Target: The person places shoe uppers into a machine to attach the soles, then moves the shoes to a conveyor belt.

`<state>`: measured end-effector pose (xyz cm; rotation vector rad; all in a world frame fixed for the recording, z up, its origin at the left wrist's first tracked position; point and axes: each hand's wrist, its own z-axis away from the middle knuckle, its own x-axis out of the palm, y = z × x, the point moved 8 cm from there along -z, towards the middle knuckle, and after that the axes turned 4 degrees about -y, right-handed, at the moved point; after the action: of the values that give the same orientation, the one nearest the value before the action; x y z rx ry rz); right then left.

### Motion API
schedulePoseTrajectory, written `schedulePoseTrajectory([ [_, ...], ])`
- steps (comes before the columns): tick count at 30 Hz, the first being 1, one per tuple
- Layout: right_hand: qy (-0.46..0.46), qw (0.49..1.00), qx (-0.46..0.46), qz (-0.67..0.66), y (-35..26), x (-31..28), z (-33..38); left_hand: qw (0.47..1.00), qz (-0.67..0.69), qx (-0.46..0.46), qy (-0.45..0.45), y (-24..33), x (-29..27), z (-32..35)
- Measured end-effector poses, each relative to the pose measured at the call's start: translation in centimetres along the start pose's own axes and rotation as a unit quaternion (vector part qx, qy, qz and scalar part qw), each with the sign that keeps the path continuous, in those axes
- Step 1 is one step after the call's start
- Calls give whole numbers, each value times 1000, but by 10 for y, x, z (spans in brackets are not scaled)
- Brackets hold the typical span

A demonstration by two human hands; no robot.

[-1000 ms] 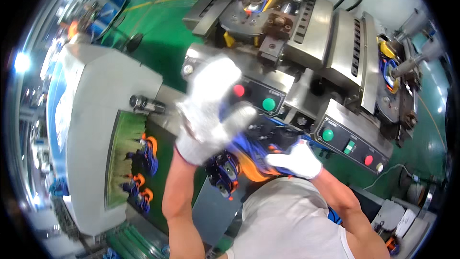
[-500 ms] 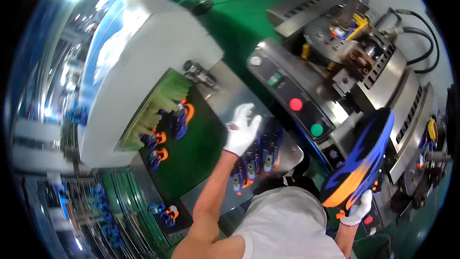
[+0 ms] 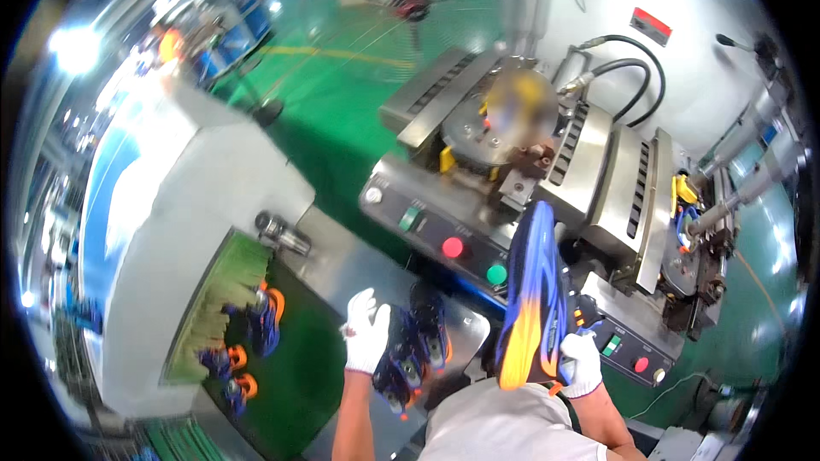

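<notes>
Head view: a grey press machine (image 3: pixel 598 179) with red and green buttons fills the upper right, and a white tunnel housing (image 3: pixel 196 230) over a green conveyor belt (image 3: pixel 299 376) stands at left. Between them, on a steel ledge (image 3: pixel 359 256), dark blue shoes (image 3: pixel 418 333) lie just beside the gloved left hand (image 3: pixel 367 337), fingers spread and resting against them. The gloved right hand (image 3: pixel 582 364) grips a blue-and-orange shoe (image 3: pixel 534 299), sole outward, held upright before the button panel

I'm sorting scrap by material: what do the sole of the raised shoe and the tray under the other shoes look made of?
The shoe sole looks like glossy moulded rubber or foam, blue fading to orange. The tray looks like brushed sheet steel, grey with dull reflections.
</notes>
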<state>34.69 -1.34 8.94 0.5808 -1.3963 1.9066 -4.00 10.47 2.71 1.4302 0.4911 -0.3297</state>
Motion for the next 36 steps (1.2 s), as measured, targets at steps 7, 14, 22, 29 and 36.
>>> schedulePoseTrajectory([
  [7,4,999,-35,-12,-27,32,6,989,25,134,-61,92,19,-22],
  [14,-10,997,-71,-22,-52,42,4,918,-62,383,-86,245,53,-67],
  [22,-34,995,-94,-26,-58,23,-18,864,-145,470,-104,300,135,-181],
  [29,8,997,-70,-13,-82,29,-29,859,-164,446,-189,289,185,-216],
  [36,-16,997,-80,1,-90,17,-44,883,-247,358,-173,274,265,-275],
])
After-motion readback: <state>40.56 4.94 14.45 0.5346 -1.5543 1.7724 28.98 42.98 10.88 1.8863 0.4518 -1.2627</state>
